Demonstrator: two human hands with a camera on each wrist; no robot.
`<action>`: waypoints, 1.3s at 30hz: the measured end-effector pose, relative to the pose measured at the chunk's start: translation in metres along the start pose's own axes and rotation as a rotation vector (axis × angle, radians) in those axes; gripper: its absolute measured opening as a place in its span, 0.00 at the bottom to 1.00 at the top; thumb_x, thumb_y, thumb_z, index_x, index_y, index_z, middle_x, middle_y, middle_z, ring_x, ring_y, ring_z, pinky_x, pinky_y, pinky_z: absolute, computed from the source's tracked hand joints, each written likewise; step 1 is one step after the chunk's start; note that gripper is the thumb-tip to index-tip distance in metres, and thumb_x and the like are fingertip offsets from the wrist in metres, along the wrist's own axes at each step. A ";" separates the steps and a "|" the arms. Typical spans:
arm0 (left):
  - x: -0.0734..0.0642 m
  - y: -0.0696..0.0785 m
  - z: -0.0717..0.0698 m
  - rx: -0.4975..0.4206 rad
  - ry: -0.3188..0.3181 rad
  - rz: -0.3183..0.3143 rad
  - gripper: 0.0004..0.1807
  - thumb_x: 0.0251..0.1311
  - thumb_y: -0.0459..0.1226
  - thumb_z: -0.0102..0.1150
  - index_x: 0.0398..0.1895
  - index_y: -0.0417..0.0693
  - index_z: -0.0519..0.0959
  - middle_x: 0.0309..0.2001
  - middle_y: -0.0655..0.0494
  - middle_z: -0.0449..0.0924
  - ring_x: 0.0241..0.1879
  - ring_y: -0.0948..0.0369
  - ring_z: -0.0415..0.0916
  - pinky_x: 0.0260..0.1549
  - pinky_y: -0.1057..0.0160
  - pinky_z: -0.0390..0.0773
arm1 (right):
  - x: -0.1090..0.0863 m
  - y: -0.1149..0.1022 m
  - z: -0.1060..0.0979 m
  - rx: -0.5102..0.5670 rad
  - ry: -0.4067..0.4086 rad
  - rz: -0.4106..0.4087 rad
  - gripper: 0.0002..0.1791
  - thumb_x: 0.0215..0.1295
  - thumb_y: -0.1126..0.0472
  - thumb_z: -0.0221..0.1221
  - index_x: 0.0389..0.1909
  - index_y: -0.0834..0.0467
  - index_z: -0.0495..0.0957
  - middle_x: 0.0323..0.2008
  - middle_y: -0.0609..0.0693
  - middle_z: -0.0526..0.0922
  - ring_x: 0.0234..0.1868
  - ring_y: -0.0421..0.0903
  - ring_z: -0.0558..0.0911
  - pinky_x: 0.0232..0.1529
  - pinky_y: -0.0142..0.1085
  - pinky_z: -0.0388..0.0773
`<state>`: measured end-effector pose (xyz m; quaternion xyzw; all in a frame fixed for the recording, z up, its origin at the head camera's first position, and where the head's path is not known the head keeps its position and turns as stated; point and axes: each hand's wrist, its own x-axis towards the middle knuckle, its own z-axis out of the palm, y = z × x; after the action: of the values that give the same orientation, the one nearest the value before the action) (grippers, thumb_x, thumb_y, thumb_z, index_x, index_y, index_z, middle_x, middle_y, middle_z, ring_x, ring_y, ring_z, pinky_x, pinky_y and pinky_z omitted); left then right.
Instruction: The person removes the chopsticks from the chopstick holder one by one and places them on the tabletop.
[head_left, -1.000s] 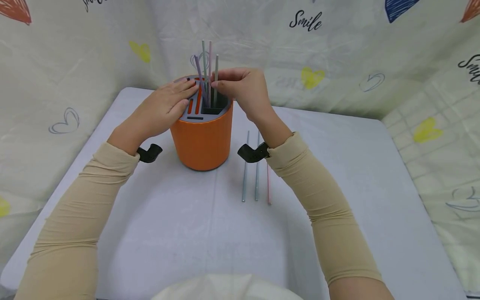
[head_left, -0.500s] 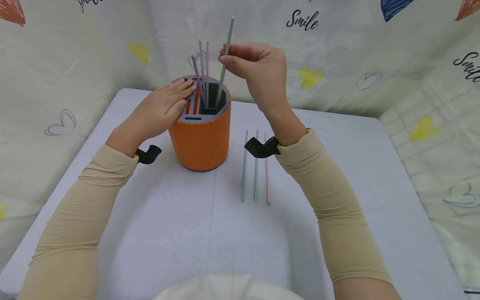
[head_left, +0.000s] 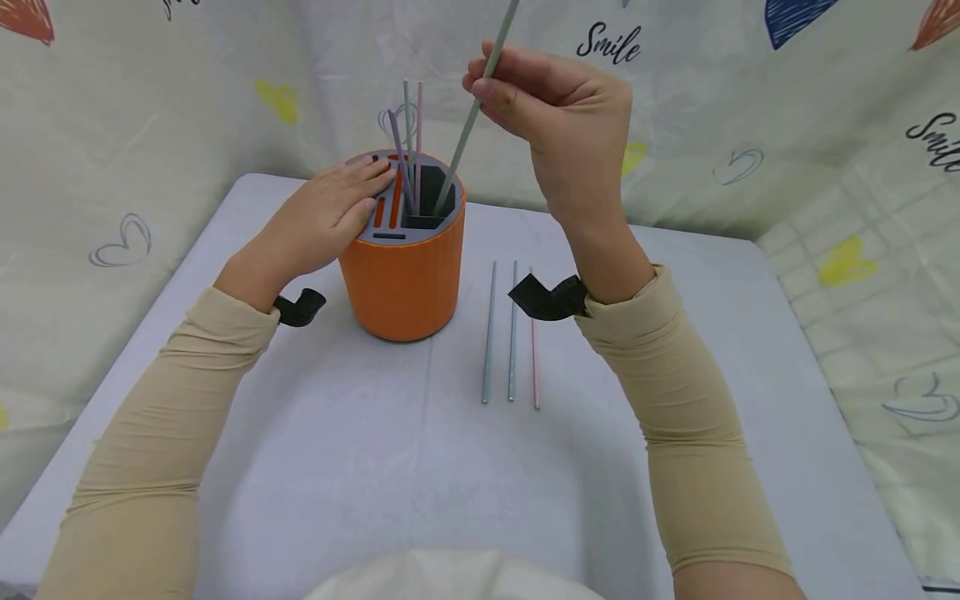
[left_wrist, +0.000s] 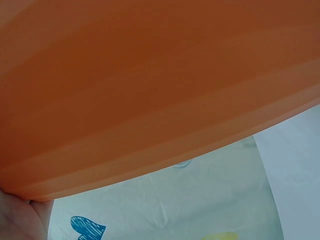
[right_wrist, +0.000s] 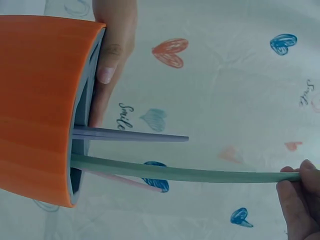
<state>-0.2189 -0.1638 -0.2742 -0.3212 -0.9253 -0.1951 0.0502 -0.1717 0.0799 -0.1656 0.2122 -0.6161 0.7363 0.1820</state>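
An orange knife block point(head_left: 401, 287) with a grey slotted top stands at the back of the table. My left hand point(head_left: 315, 217) lies on its top with fingers extended; in the left wrist view the orange wall point(left_wrist: 160, 95) fills most of the picture. Above and right of the block, my right hand point(head_left: 577, 125) pinches a pale green chopstick point(right_wrist: 200, 174) between thumb and fingertips. That chopstick slants, its lower end inside the open compartment. A purple chopstick point(head_left: 397, 142), another green chopstick point(head_left: 407, 108) and a pink chopstick point(head_left: 420, 108) stand in the same compartment.
Right of the block, two bluish chopsticks point(head_left: 489, 333) and a pink chopstick point(head_left: 536, 367) lie side by side on the white table point(head_left: 337, 467). A printed curtain point(head_left: 510, 50) hangs close behind the table's back edge.
My right hand has risen and moved right, drawing the green chopstick upward and tilting it so its top leans right. The left hand has stayed on the block.
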 end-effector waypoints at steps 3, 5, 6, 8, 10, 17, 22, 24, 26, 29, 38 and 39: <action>0.000 0.000 0.001 0.000 0.002 0.000 0.27 0.72 0.44 0.26 0.71 0.47 0.54 0.73 0.53 0.48 0.73 0.57 0.39 0.72 0.57 0.41 | -0.003 -0.007 -0.002 0.014 0.015 -0.053 0.11 0.49 0.75 0.64 0.36 0.72 0.82 0.27 0.55 0.86 0.35 0.49 0.86 0.44 0.38 0.82; 0.000 0.000 0.001 0.000 0.001 -0.001 0.27 0.72 0.44 0.26 0.71 0.46 0.54 0.73 0.53 0.48 0.73 0.57 0.39 0.72 0.57 0.41 | -0.006 -0.011 -0.006 0.024 0.034 -0.116 0.10 0.48 0.75 0.65 0.35 0.73 0.82 0.28 0.57 0.86 0.35 0.51 0.85 0.43 0.39 0.82; 0.000 0.000 0.001 -0.001 0.002 -0.002 0.27 0.72 0.44 0.26 0.71 0.46 0.54 0.73 0.53 0.48 0.73 0.57 0.39 0.72 0.57 0.41 | -0.007 -0.013 -0.008 0.034 0.045 -0.158 0.11 0.48 0.75 0.65 0.35 0.73 0.82 0.28 0.59 0.85 0.35 0.53 0.85 0.43 0.41 0.82; 0.000 0.000 0.001 -0.001 0.002 -0.003 0.27 0.72 0.44 0.26 0.71 0.46 0.54 0.73 0.53 0.48 0.73 0.57 0.39 0.72 0.57 0.41 | -0.009 -0.017 -0.014 0.060 0.084 -0.245 0.11 0.47 0.75 0.66 0.34 0.75 0.81 0.29 0.62 0.84 0.35 0.58 0.84 0.41 0.43 0.82; 0.000 0.000 0.001 -0.003 0.003 -0.006 0.27 0.71 0.44 0.26 0.71 0.47 0.54 0.73 0.54 0.48 0.73 0.57 0.39 0.72 0.57 0.41 | -0.010 -0.022 -0.021 0.084 0.144 -0.305 0.12 0.45 0.75 0.67 0.32 0.77 0.81 0.28 0.65 0.83 0.34 0.60 0.84 0.40 0.45 0.82; -0.001 0.000 0.000 0.005 -0.004 -0.011 0.27 0.71 0.44 0.25 0.71 0.46 0.53 0.73 0.54 0.47 0.73 0.58 0.38 0.72 0.57 0.40 | -0.010 -0.027 -0.050 0.100 0.312 -0.273 0.14 0.39 0.75 0.70 0.30 0.78 0.80 0.25 0.67 0.82 0.31 0.59 0.84 0.40 0.45 0.82; 0.000 -0.001 0.001 0.004 -0.001 -0.005 0.27 0.71 0.44 0.26 0.71 0.46 0.54 0.73 0.53 0.48 0.73 0.57 0.39 0.72 0.57 0.40 | -0.014 -0.013 -0.072 0.083 0.282 -0.083 0.15 0.41 0.76 0.69 0.33 0.76 0.81 0.25 0.62 0.84 0.29 0.53 0.85 0.38 0.37 0.83; 0.000 -0.001 0.001 0.004 0.000 -0.003 0.27 0.71 0.44 0.26 0.71 0.46 0.54 0.73 0.53 0.48 0.73 0.57 0.39 0.72 0.57 0.40 | -0.015 -0.002 -0.084 0.089 0.262 -0.028 0.15 0.41 0.76 0.69 0.34 0.76 0.81 0.26 0.62 0.84 0.29 0.52 0.85 0.38 0.36 0.83; 0.000 -0.001 0.001 0.001 0.000 -0.005 0.27 0.71 0.44 0.26 0.71 0.46 0.54 0.73 0.53 0.48 0.73 0.57 0.39 0.72 0.56 0.40 | -0.014 0.009 -0.096 0.083 0.253 0.018 0.16 0.41 0.75 0.69 0.35 0.76 0.81 0.27 0.61 0.85 0.29 0.52 0.86 0.38 0.36 0.83; 0.000 -0.001 0.001 0.004 -0.001 -0.007 0.27 0.71 0.44 0.26 0.71 0.46 0.54 0.73 0.53 0.48 0.73 0.57 0.39 0.72 0.56 0.41 | -0.015 0.023 -0.112 0.038 0.248 0.081 0.16 0.41 0.75 0.69 0.36 0.74 0.82 0.28 0.59 0.85 0.30 0.50 0.86 0.39 0.36 0.82; 0.000 0.000 -0.002 0.004 -0.008 -0.014 0.27 0.71 0.44 0.28 0.71 0.46 0.54 0.73 0.53 0.48 0.73 0.56 0.39 0.72 0.58 0.40 | -0.023 0.049 -0.140 -0.002 0.174 0.361 0.12 0.43 0.76 0.67 0.33 0.69 0.84 0.27 0.56 0.86 0.30 0.48 0.86 0.38 0.36 0.82; 0.000 0.000 -0.002 0.008 -0.009 -0.014 0.27 0.71 0.44 0.28 0.71 0.46 0.54 0.73 0.53 0.48 0.73 0.56 0.39 0.72 0.58 0.40 | -0.024 0.052 -0.142 -0.021 0.163 0.399 0.11 0.44 0.75 0.67 0.32 0.68 0.84 0.27 0.56 0.86 0.30 0.48 0.86 0.38 0.36 0.82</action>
<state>-0.2187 -0.1651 -0.2723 -0.3153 -0.9286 -0.1903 0.0461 -0.1917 0.2105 -0.2432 0.0237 -0.6369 0.7660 0.0840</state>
